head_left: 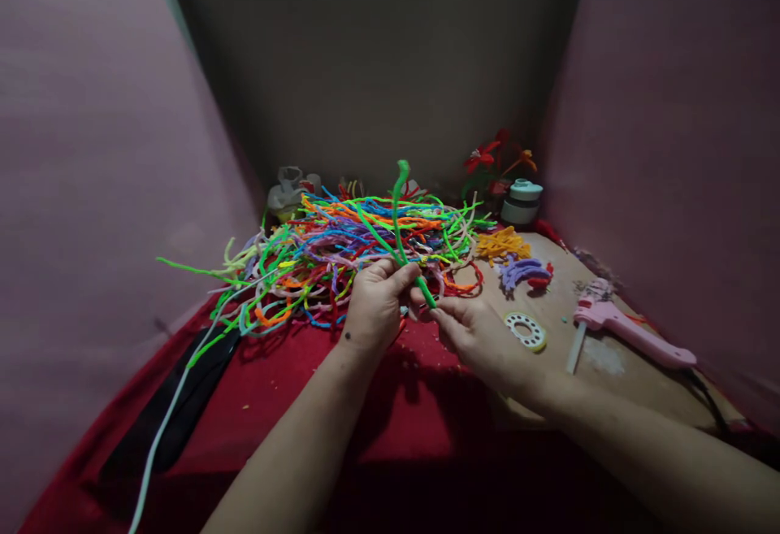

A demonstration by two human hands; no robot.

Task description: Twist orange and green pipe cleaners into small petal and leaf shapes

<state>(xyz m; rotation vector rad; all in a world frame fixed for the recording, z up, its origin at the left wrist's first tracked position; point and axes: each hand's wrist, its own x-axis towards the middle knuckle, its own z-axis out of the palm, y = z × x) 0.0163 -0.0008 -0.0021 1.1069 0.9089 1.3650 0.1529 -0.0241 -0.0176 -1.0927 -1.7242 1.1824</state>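
Between my two hands is a green pipe cleaner (397, 217), its thick upper end standing up with a small bend at the tip. My left hand (379, 300) pinches it near the middle, where a thinner green strand branches off to the upper left. At its lower end, the fingertips of my right hand (472, 335) close on the same green stem. Behind my hands lies a large tangled heap of pipe cleaners (341, 233) in many colours.
On a brown board (561, 274) at the right lie a pink glue gun (634, 331), a white roll of tape (525, 331), purple pieces (521, 274) and orange pieces (503, 243). A black flat object (176, 404) and white cable (159, 436) lie left. Red flowers (481, 156) stand behind a lidded jar (522, 201).
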